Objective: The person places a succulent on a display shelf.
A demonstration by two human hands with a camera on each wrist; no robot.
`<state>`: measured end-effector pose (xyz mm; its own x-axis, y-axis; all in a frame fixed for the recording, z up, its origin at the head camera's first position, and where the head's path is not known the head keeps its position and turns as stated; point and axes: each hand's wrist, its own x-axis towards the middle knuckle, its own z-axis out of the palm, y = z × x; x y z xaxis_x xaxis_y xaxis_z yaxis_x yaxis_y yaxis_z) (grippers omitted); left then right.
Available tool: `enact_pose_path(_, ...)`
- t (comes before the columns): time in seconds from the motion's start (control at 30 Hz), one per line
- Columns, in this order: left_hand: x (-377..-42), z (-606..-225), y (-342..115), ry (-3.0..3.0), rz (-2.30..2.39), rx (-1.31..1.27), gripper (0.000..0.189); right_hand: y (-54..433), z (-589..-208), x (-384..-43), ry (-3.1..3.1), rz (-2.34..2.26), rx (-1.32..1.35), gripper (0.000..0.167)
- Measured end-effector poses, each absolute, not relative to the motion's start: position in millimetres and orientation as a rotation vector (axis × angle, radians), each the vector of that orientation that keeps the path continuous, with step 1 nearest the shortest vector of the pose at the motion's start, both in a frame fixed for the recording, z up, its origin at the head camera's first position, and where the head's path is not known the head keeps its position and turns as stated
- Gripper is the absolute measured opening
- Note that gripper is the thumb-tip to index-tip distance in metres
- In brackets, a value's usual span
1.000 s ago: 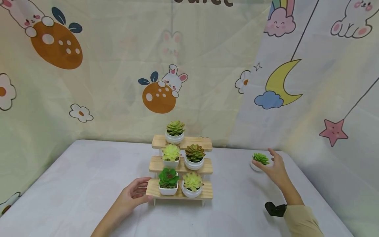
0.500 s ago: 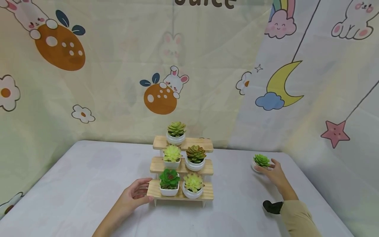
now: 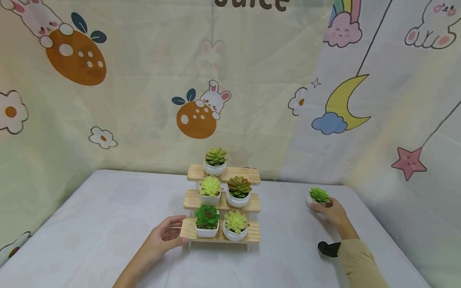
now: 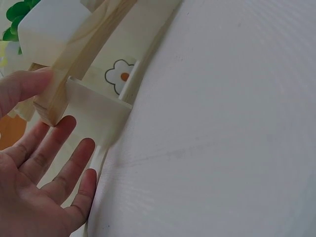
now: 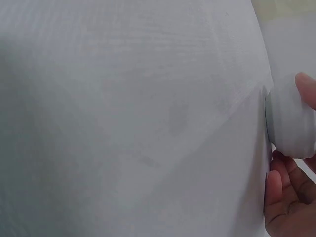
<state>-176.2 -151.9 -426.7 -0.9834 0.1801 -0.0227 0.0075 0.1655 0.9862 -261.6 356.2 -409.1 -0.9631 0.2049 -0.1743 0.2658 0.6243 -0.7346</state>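
A three-tier wooden plant stand (image 3: 243,233) carries several small potted succulents, with one pot on the top tier and two on each lower tier. My left hand (image 3: 163,237) holds the left end of its bottom plank. In the left wrist view the thumb lies on the wooden plank (image 4: 79,61) and the fingertips touch its end. Off to the right, my right hand (image 3: 335,214) grips a potted succulent (image 3: 319,195), bright green in a white round pot (image 5: 291,121). Thumb and fingers sit on either side of that pot, which appears to be on the table.
A white cloth covers the table (image 3: 108,224). Behind it hangs a curtain (image 3: 252,100) printed with rabbits, flowers and a moon. A black strap-like piece (image 3: 328,249) sticks out beside the right sleeve (image 3: 360,264).
My right hand has gone from spread fingers beside the succulent's pot to gripping it. The left hand has stayed on the plant stand. The head view has shifted slightly.
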Motion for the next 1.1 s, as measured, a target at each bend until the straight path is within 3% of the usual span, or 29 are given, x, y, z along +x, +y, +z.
enact_pose_path(0.5,-175.6,-426.1,-151.9,2.268,1.937,0.182,0.064,359.9,-412.1,-262.8,2.820,-1.207,0.404,0.095)
enact_pose_path(1.1,-176.0,-426.9,-151.7,2.272,1.943,0.197,0.064,347.6,-408.6,-263.2,2.960,-1.057,0.190,0.089)
